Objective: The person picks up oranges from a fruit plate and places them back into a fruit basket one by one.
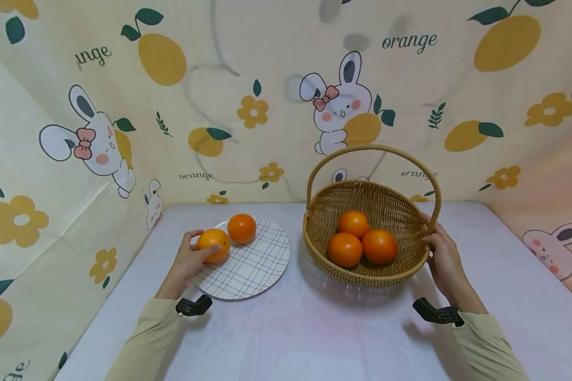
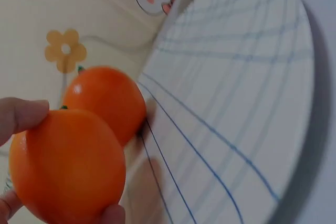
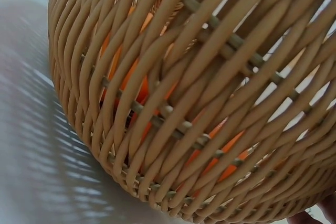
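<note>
Basket (image 1: 372, 200), centre right, holds three oranges (image 1: 380, 246); my right grip (image 1: 445, 255) clasps it, my left grip (image 1: 188, 261) a fourth (image 1: 214, 239); one orange (image 1: 242, 228) remains.

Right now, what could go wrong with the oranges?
The held orange could slip from the left hand and knock the other orange, near the far edge of the plate, off it.

The right hand grips one side of the basket; pulling there might tip it, spilling its three oranges.

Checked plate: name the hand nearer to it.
Left. The left hand holds an orange at the left edge of the checked plate; the right hand is farther off, gripping the right side of the wicker basket.
</note>
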Demonstrator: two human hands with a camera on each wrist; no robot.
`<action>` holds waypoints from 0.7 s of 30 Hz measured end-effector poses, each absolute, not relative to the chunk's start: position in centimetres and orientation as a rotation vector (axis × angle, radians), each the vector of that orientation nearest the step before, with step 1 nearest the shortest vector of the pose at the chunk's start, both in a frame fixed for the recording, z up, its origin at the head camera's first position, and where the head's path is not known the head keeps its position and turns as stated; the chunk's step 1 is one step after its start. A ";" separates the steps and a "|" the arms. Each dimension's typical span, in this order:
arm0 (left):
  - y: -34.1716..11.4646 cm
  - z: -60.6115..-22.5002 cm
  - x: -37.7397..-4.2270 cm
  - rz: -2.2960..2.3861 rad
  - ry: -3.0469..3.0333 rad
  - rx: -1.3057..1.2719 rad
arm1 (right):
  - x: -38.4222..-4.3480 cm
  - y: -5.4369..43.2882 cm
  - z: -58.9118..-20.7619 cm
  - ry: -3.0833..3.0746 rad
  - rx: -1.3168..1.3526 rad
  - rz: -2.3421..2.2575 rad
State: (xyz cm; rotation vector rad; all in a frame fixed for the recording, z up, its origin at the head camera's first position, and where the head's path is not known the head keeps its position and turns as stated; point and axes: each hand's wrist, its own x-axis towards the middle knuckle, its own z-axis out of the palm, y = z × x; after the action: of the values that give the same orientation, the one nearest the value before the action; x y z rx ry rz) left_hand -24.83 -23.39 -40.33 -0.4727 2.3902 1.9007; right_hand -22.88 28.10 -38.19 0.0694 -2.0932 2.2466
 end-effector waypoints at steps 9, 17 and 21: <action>-20.5 -36.9 -24.2 2.046 2.304 -0.106 | -23.0 28.1 -38.2 -2.100 0.056 2.234; -17.0 -34.1 -23.7 2.093 2.178 0.165 | -23.1 28.0 -38.2 -2.098 0.050 2.240; -15.1 -32.9 -23.5 2.096 2.080 0.303 | -23.1 28.1 -38.1 -2.096 0.067 2.246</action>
State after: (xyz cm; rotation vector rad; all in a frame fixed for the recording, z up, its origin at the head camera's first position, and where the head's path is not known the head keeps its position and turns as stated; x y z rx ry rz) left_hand -23.46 -15.06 -32.88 0.3034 2.0800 2.0959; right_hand -23.06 28.11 -38.13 0.0669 -2.0957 2.2455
